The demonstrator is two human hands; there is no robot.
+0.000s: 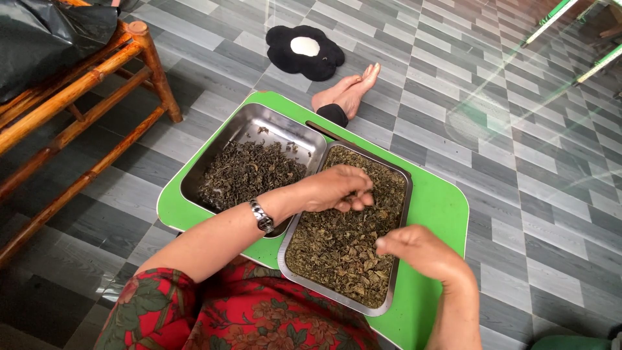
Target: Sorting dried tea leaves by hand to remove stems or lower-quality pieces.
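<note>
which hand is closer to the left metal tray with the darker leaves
Left. The left hand is over the right tray, close beside the left tray's edge. The right hand is at the right tray's far side.

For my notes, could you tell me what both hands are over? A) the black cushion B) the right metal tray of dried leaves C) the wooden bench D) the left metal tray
B: the left hand and right hand are both over the right metal tray of dried leaves.

A black and white flower cushion (304, 52) lies far off on the grey floor (531, 194). A wooden chair (71, 110) stands at the left, with a black bag (45, 39) on it.
</note>
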